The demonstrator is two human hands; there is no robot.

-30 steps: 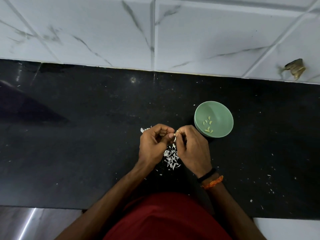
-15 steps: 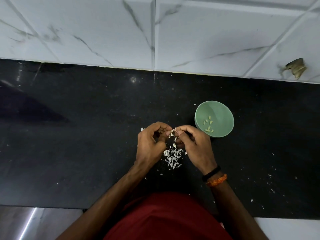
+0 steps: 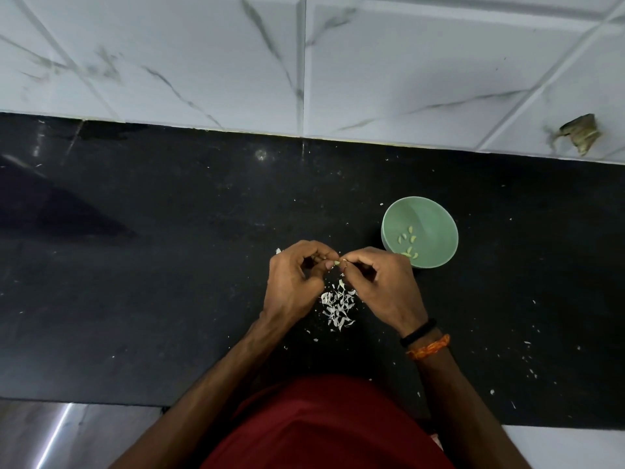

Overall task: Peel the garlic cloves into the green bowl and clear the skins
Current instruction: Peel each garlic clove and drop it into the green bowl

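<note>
Over the black counter, my left hand [image 3: 297, 282] and my right hand [image 3: 382, 286] meet fingertip to fingertip. Between them they pinch a small garlic clove [image 3: 337, 263], mostly hidden by the fingers. Directly below the hands lies a pile of white garlic skins [image 3: 338, 306]. The green bowl [image 3: 436, 218] stands just right of my right hand and holds several peeled cloves [image 3: 407, 243].
The black counter [image 3: 169, 265] runs to a white marble-tiled wall [image 3: 203, 62] at the back. Loose skin flecks [image 3: 527, 363] are scattered on the right part of the counter. A brownish scrap [image 3: 580, 132] sticks to the wall at the far right. The counter's front edge is close to my body.
The two hands have shifted slightly while working the clove between their fingertips. A bit of skin seen at the fingertips half a second ago no longer shows there. The bowl has not moved.
</note>
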